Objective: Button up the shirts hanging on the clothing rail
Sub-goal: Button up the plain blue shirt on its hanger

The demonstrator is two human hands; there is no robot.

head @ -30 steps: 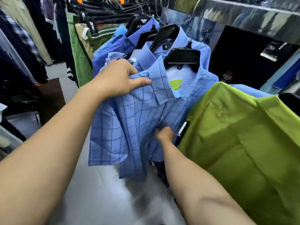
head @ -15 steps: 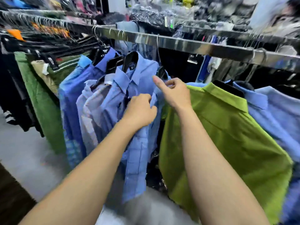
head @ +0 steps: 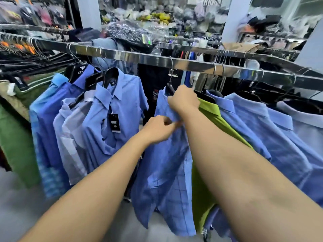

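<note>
Buttoning the blue checked shirt [head: 166,172] hung on the rail [head: 192,62] beside the green shirt [head: 209,109], left hand [head: 157,131] pinching its front edge, right hand [head: 183,100] gripping the collar; next move judged to need lining up button and hole.

Clothing shop: steel rail [head: 157,59] packed with hangered shirts, price tag [head: 114,122], bagged stock [head: 131,32] behind.

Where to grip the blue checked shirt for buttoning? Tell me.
Grip the blue checked shirt at its front edges just below the collar, from the front, one edge per hand; left hand and right hand already pinch there, where it hangs free.
</note>
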